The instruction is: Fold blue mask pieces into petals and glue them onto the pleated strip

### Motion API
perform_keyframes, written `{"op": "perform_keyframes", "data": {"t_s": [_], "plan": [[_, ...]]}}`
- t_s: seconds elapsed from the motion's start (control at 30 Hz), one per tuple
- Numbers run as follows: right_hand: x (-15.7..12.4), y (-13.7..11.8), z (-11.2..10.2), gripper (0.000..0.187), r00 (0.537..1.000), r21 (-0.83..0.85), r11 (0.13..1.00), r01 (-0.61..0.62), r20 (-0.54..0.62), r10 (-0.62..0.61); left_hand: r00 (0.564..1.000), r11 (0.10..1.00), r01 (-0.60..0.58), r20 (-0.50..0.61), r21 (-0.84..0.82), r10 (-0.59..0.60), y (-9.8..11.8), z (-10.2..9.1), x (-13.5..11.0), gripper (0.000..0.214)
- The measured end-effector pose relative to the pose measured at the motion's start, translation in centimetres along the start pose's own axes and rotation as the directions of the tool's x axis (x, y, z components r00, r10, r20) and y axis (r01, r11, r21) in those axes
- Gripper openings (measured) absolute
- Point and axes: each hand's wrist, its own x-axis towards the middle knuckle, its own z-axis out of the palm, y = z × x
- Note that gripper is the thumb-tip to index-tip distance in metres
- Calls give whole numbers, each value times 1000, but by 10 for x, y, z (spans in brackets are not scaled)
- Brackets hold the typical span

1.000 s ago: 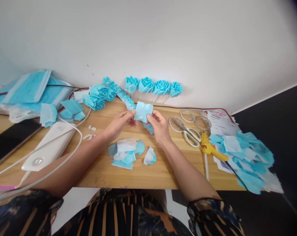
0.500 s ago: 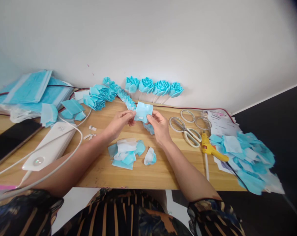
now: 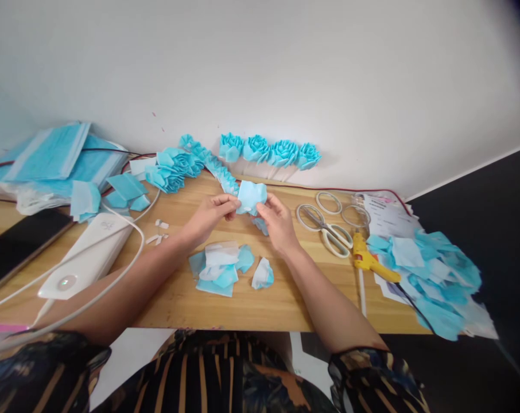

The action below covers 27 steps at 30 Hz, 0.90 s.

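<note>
Both my hands hold a small light-blue fabric square (image 3: 251,197) above the wooden table (image 3: 286,298). My left hand (image 3: 210,217) pinches its left edge with thumb and forefinger. My right hand (image 3: 278,222) pinches its right lower edge. The square is bent and curling inward between them. Under my hands lie a small heap of blue and white cut pieces (image 3: 219,267) and one crumpled piece (image 3: 262,273).
Blue fabric roses (image 3: 268,151) line the wall, more roses (image 3: 171,167) to their left. Scissors (image 3: 326,226), tape rings (image 3: 328,202), a yellow glue gun (image 3: 367,259) and a scrap pile (image 3: 436,278) lie right. A white power strip (image 3: 88,252), cables, a phone (image 3: 14,244) and stacked masks (image 3: 53,155) sit left.
The blue square, held flat before, is now bent and folding inward as my hands have drawn slightly closer together. Everything else stays in place.
</note>
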Motion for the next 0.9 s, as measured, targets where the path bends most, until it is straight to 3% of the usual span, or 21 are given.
{"op": "perform_keyframes", "data": {"t_s": [0.27, 0.47, 0.53, 0.63, 0.7, 0.8, 0.87, 0.9], "plan": [[0, -4, 1, 27, 1000, -35, 999, -11, -26, 10, 1000, 998, -3, 4, -68, 4, 0, 1, 1, 38], [0, -2, 1, 30, 1000, -93, 996, 1, 9, 0, 998, 998, -5, 60, 62, 2, -2, -3, 2, 34], [0, -3, 1, 33, 999, -114, 993, 11, -29, -15, 998, 997, -18, 62, 80, 13, -2, -3, 3, 34], [-1, -7, 1, 34, 980, -182, 981, 62, -175, -94, 1000, 998, -10, -6, 68, 11, -3, -3, 2, 33], [-3, -12, 1, 26, 949, -324, 936, 136, -229, -217, 999, 999, 0, -52, 47, 2, -3, -2, 3, 32], [-7, -16, 1, 13, 904, -571, 780, 257, -143, -402, 997, 1000, 4, -74, 20, -3, -4, -2, 3, 32], [-8, -15, 1, 14, 902, -633, 721, 281, -82, -424, 998, 1000, -4, -64, 6, 4, -4, -2, 3, 32], [-7, -14, 1, 15, 914, -624, 734, 266, -79, -398, 998, 1000, -10, -55, -4, 10, -5, -2, 3, 32]]}}
